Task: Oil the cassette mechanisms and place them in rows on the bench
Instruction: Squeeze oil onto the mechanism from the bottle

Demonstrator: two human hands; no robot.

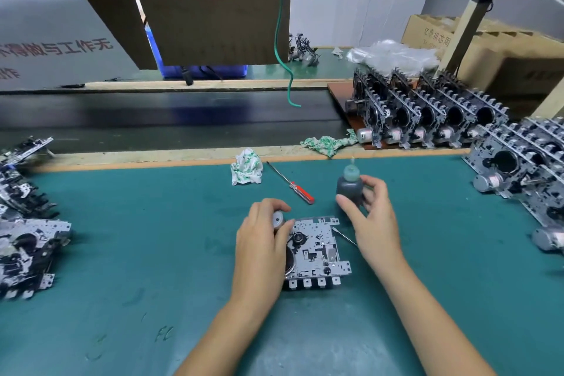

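Note:
A metal cassette mechanism lies flat on the green bench mat in front of me. My left hand grips its left side, fingers curled over the round motor. My right hand holds a small dark oil bottle upright just right of and beyond the mechanism; thumb and fingers wrap the bottle's body and its pale nozzle points up. A thin metal pin lies beside the mechanism's right edge, partly hidden under my right hand.
Rows of mechanisms stand on a board at back right, more at the right edge. A loose pile lies at far left. A red-handled screwdriver and crumpled cloths lie beyond my hands.

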